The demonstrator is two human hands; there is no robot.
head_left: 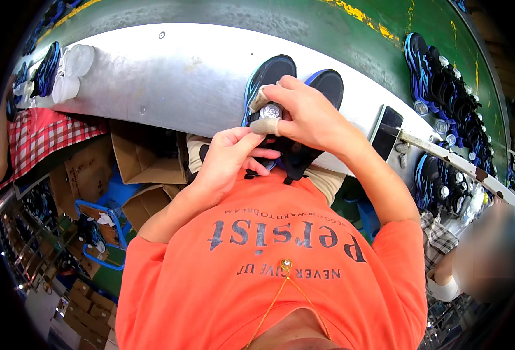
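Nearest, below the orange shirt (pixel 269 233), the left hand (pixel 229 156) has its thumb and forefinger together beside the right thumb; whether they pinch anything I cannot tell. The right hand (pixel 310 114), with beige covers on thumb and forefinger, curves those fingers around a silvery round piece (pixel 271 111) at the left shoe (pixel 276 70) of a dark blue pair; whether they clamp it is unclear. The pair sits on the metal worktop (pixel 170 76), a phone (pixel 387 132) to its right. Beyond lies green floor (pixel 292 20).

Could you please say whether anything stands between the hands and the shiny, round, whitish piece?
Nothing visible does: the right hand flanks the piece with beige-covered thumb and finger; the left hand is close by.
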